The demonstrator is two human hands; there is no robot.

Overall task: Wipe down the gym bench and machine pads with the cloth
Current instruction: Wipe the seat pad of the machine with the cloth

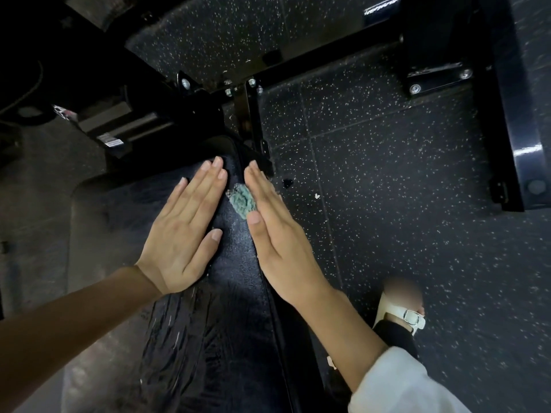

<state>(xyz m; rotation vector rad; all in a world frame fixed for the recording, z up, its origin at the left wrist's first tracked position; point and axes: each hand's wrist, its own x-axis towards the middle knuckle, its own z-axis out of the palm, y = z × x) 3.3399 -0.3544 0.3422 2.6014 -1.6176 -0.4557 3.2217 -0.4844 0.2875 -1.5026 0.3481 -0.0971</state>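
The left hand (185,231) lies flat on the black bench (235,296), with the fingers straight and close together. The right hand (275,236), also with straight fingers, presses a small green cloth (242,202) against the right edge of the bench, near its far end. Only a part of the cloth shows beside the palm.

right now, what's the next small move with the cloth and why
Probably slide the right hand and teal cloth toward you along the bench pad: the cloth sits near its far end under straight fingers, and the left hand lies flat on the pad.
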